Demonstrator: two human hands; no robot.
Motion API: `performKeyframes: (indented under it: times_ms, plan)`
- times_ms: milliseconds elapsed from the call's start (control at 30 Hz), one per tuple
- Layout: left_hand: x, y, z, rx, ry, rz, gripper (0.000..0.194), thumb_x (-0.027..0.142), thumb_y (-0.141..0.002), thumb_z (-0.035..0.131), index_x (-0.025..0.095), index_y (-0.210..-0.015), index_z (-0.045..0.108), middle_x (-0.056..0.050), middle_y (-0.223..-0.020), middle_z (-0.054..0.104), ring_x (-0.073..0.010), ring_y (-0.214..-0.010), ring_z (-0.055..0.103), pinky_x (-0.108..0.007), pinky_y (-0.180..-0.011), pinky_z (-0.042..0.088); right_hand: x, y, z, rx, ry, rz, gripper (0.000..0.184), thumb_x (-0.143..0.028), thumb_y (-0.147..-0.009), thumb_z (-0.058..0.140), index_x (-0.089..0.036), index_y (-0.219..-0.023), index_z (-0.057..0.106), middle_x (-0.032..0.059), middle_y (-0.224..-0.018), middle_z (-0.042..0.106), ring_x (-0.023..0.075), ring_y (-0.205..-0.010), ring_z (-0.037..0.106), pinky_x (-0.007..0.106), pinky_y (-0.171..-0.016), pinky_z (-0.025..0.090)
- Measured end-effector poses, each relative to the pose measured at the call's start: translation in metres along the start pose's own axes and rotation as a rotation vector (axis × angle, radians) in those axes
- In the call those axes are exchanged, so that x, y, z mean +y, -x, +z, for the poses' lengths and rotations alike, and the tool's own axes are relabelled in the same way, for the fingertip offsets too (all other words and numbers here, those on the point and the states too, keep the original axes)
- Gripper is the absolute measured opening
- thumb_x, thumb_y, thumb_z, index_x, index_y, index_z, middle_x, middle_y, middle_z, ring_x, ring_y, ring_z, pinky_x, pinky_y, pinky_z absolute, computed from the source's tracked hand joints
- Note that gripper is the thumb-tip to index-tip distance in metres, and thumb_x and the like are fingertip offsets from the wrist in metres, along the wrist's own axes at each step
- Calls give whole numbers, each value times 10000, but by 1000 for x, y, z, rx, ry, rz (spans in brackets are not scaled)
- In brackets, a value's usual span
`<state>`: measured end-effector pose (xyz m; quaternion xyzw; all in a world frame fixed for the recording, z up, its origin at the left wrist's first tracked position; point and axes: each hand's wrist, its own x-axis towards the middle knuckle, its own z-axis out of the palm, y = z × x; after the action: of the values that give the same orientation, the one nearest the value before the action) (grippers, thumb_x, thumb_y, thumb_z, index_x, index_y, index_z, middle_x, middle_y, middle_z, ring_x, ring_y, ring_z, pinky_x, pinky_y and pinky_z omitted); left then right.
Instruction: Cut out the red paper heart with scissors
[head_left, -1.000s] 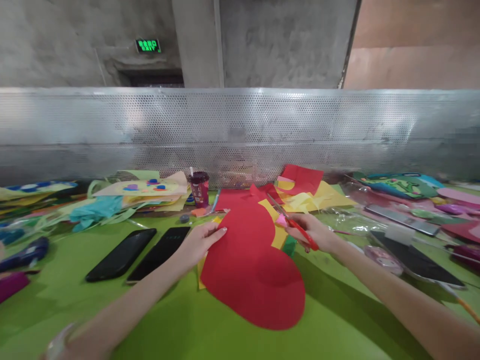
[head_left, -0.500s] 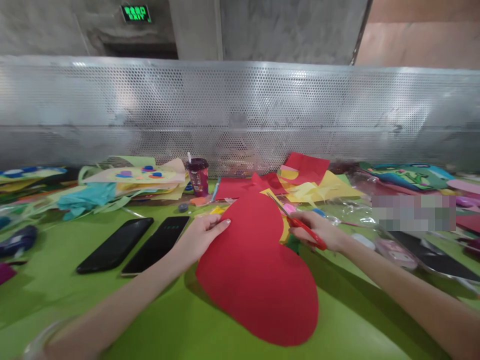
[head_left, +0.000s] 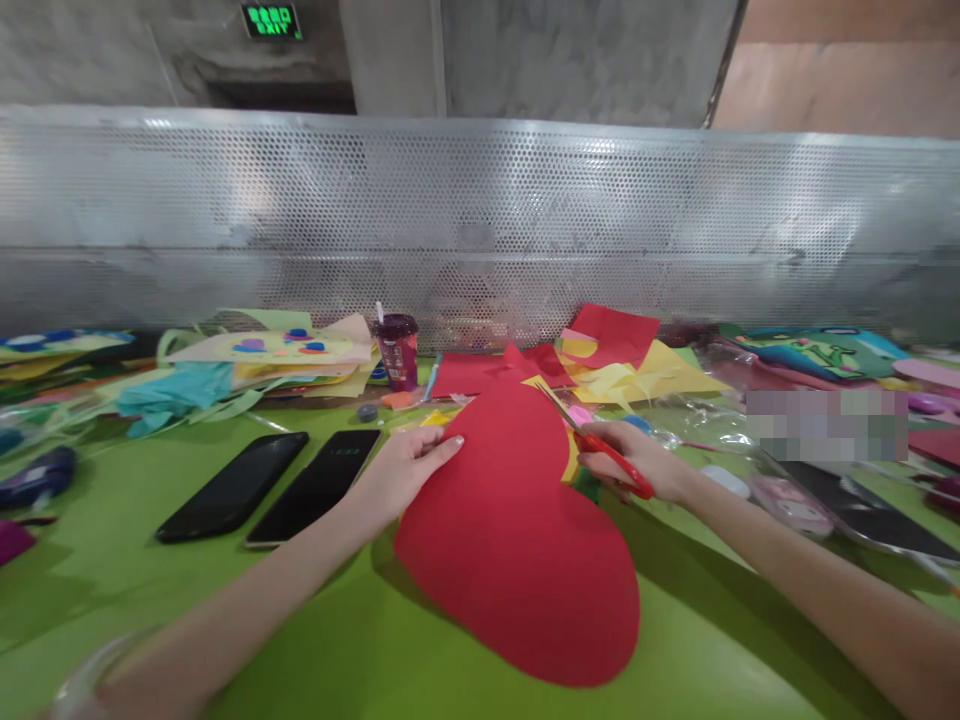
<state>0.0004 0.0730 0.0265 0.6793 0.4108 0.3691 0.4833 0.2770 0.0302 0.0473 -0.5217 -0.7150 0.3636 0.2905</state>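
1. The left forearm is bare and slim, narrowing towards the wrist.
2. Near the edge of view, a pale, glossy band circles it (cuff or bracelet, I cannot tell which).
3. The right forearm is bare along its visible length.
4. The left fingers and right fingers are bare; one left thumbnail looks shiny.

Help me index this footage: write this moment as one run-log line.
left hand: grips red paper at left edge | right hand: holds red-handled scissors near its right edge | nearby: two dark phones, lidded cup
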Motion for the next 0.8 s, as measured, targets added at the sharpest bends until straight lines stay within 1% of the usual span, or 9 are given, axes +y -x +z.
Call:
performKeyframes:
  times_ms: [133, 400, 600, 800]
  plan:
    - [4, 2, 0, -15, -5, -19, 314, 473, -759, 549, 175, -823, 624, -47, -818, 669, -205, -702, 623, -314, -624, 471, 1, 0, 1, -2, 12, -1, 197, -289, -754, 516, -190, -646, 385, -68, -444, 405, 81, -358, 403, 188, -331, 355]
    - [8, 5, 2, 15, 6, -20, 317, 489, -716, 581, 192, -816, 630, -40, -711, 650, -243, -731, 621, -326, -621, 464, 0, 1, 2, -1, 30, -6, 220, -320, -772, 504, -194, -644, 378, -73, -442, 390, 78, -357, 401, 193, -337, 377]
    - [9, 5, 2, 7, 9, -42, 309, 478, -727, 572, 183, -800, 627, -34, -705, 643, -232, -710, 628, -332, -627, 469, 0, 2, 1, -3, 46, -11, 236, -333, -779, 507, -195, -643, 373, -69, -438, 398, 79, -349, 404, 199, -337, 382]
    - [10, 5, 2, 27, -7, -27, 294, 459, -716, 581, 187, -806, 647, -38, -700, 653, -232, -698, 628, -320, -604, 466, -1, 2, 1, 8, 67, -6, 227, -328, -799, 482, -196, -647, 376, -67, -435, 400, 81, -349, 401, 201, -338, 383]
